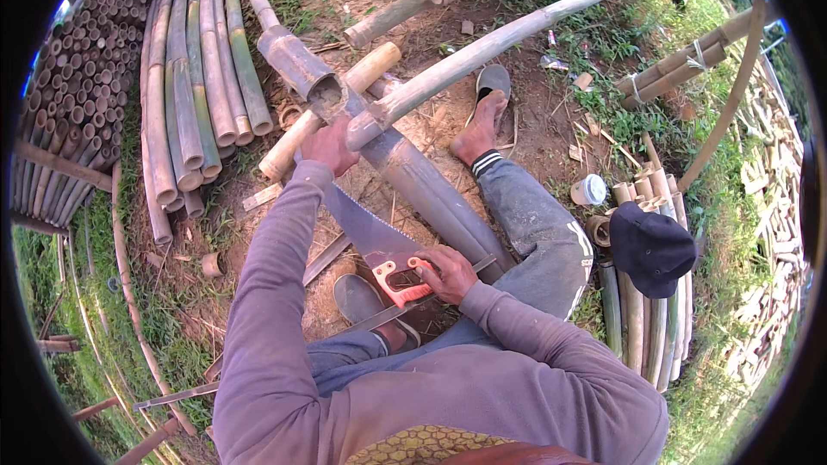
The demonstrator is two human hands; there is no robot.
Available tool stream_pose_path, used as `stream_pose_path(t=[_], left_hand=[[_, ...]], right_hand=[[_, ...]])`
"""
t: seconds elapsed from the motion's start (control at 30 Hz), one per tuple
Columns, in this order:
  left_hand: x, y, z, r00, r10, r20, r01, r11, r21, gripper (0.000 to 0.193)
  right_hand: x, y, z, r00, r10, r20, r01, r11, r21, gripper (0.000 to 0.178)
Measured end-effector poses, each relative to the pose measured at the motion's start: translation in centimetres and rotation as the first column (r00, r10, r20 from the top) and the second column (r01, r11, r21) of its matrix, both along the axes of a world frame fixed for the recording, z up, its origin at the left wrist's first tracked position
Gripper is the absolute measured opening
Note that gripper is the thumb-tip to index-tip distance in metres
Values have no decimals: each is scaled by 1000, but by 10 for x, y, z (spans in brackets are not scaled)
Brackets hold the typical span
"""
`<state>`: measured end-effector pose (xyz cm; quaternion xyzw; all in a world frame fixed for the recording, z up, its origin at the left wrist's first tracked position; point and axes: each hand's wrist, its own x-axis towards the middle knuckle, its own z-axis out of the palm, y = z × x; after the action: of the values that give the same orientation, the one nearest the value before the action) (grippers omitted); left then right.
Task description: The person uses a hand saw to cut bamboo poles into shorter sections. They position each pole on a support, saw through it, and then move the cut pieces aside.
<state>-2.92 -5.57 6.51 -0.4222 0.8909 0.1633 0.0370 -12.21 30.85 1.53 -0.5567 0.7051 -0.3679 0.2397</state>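
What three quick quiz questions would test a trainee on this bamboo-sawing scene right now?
1. True or false: the right hand grips the red handle of the handsaw.
2. What does the left hand rest on?
A. the dark cap
B. the thick bamboo pole
C. the white cup
3. Fill in: the bare right foot presses down next to a grey ____.

Key
1. True.
2. B, the thick bamboo pole, near where a thinner pole crosses it; the dark cap lies on cut bamboo pieces and the white cup stands apart.
3. Sandal.
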Motion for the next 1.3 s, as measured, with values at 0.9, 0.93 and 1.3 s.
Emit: stream_pose_path(t=[0.9,0.93,1.3], left_hand=[[372,181,-23,-112,771,-628,162,637,753,90],[354,148,-9,-340,745,-573,167,648,743,82],[584,41,-66,-851,486,-200,-220,17,975,51]], right_hand=[[170,-211,113,105,-23,994,-410,910,64,66],[180,-207,94,368,190,910,-538,842,42,65],[38,-9,-3,672,550,-496,-456,835,307,55]])
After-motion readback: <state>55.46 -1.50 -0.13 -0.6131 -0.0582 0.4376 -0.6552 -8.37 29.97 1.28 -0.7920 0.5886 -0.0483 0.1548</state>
